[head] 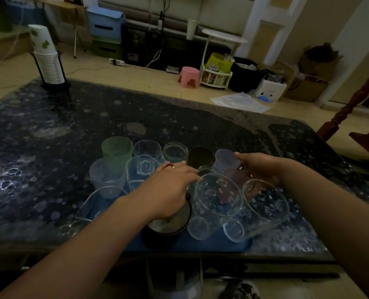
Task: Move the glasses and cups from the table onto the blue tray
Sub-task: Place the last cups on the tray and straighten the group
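The blue tray lies at the table's near edge, packed with glasses and cups. Two clear glasses with cat prints stand at its front right, and a dark mug at the front middle. Behind are a green cup, frosted cups, clear glasses and a dark cup. My left hand rests palm down over the dark mug, fingertips by a small glass. My right hand curls around a reddish cup.
A stand with a stack of white paper cups is at the table's far left corner. The dark speckled table stretches behind the tray. Beyond it on the floor are a pink stool and a white rack. A wooden chair stands at the right.
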